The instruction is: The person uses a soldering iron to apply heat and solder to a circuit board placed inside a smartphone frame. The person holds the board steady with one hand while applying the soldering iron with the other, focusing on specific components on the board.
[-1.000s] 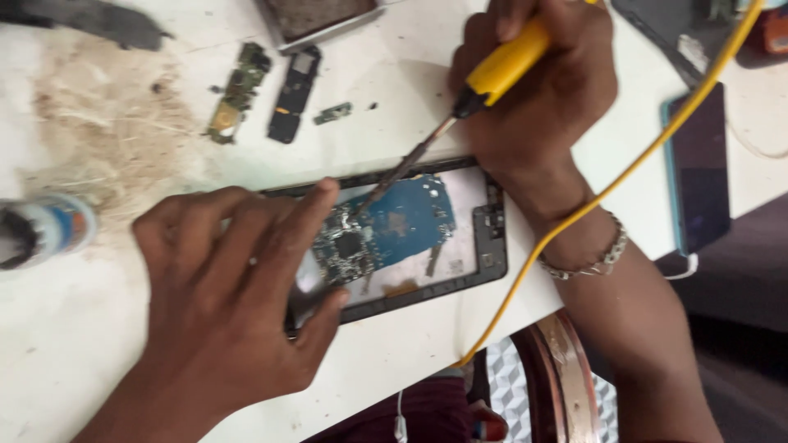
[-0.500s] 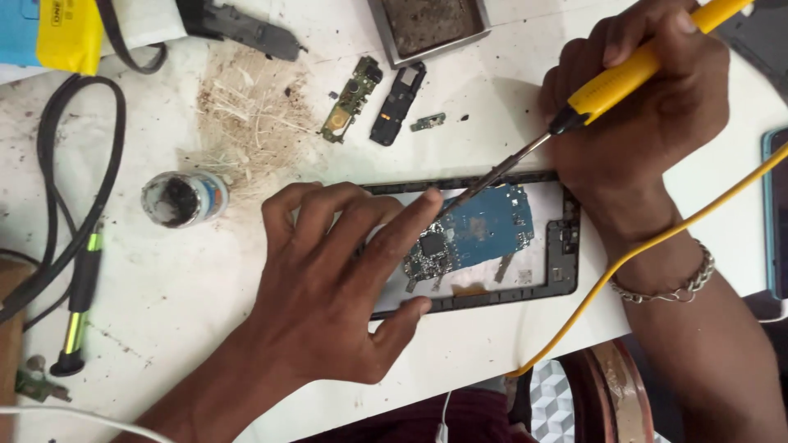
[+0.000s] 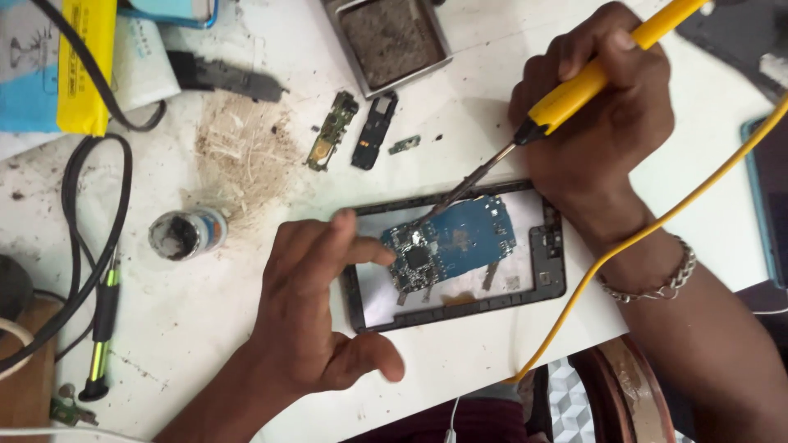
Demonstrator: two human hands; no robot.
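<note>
A small open jar (image 3: 187,233) stands beside two loose phone parts (image 3: 353,130).

A blue and white packet (image 3: 29,74) with a yellow strip lies at the top left of the counter (image 3: 492,82). A dark screen (image 3: 771,197) with a blue edge lies at the right.

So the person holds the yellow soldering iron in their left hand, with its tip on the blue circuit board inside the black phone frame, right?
Not quite. The head view shows the yellow soldering iron in the right hand; the left hand steadies the black phone frame. The tip does rest on the blue circuit board.
</note>
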